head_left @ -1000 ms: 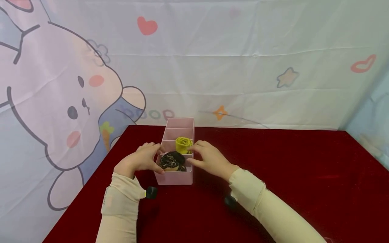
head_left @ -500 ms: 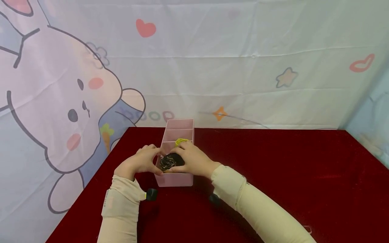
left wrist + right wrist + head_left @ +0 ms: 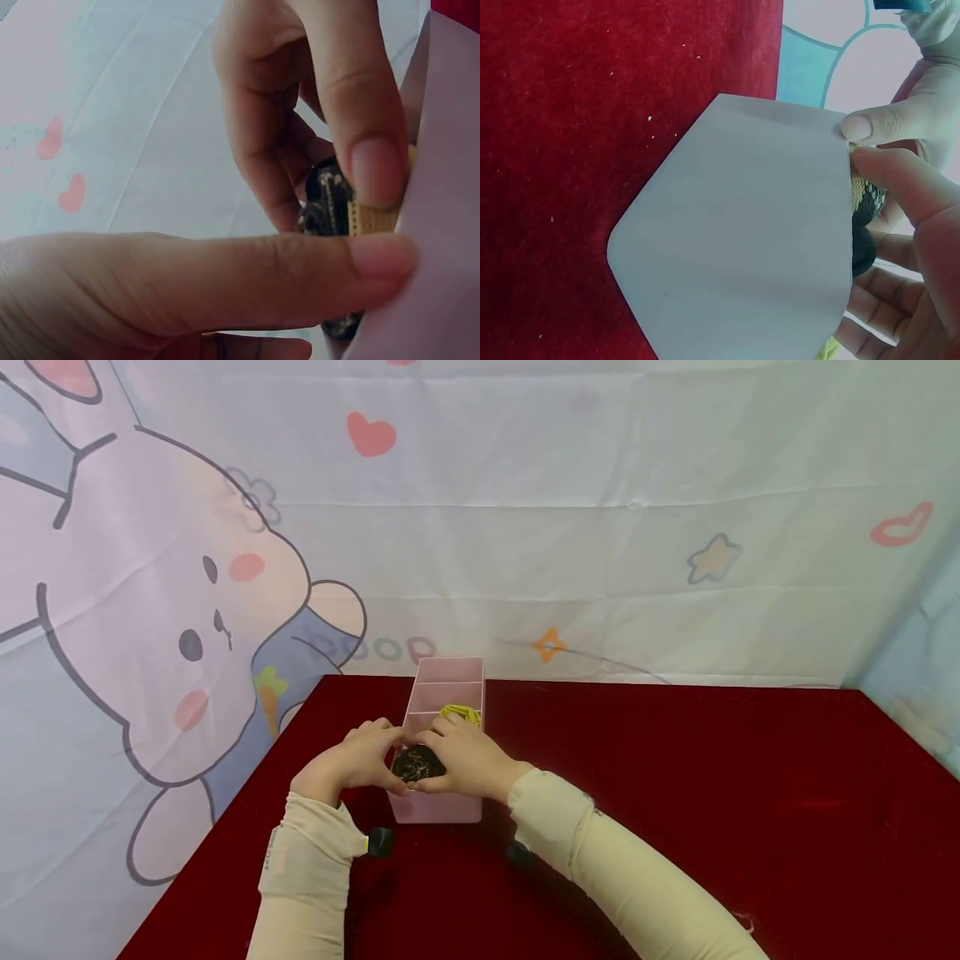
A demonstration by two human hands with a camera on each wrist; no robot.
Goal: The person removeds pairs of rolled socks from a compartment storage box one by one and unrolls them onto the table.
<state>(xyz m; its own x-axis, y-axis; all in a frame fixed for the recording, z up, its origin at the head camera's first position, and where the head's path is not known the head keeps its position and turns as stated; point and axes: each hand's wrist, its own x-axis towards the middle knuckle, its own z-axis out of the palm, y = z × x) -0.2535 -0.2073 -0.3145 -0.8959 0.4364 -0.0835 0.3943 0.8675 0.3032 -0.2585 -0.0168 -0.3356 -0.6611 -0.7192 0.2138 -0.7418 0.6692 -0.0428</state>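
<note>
In the head view, a rolled black patterned cloth (image 3: 417,763) with a tan band sits in the nearest compartment of a pink divided box (image 3: 438,808). My left hand (image 3: 363,758) curves round its left side, thumb by the front rim. From the right, my right hand (image 3: 471,762) grips the same roll, its fingers reaching over the far side. The wrist views show both thumbs close together at the tan part of the cloth, against the box wall (image 3: 727,225). Behind my right hand, a yellow rolled cloth (image 3: 461,713) is partly hidden in the second compartment.
The box's two far compartments (image 3: 446,683) hold nothing visible. It stands on a dark red cloth-covered table (image 3: 675,793), which stretches to the right. A printed curtain (image 3: 600,543) hangs behind the table's back edge.
My right hand has moved left from the box's right side onto the black roll, now covering part of the yellow one. The black roll looks squeezed narrower, shifted left. My left hand stays nearly in place.
</note>
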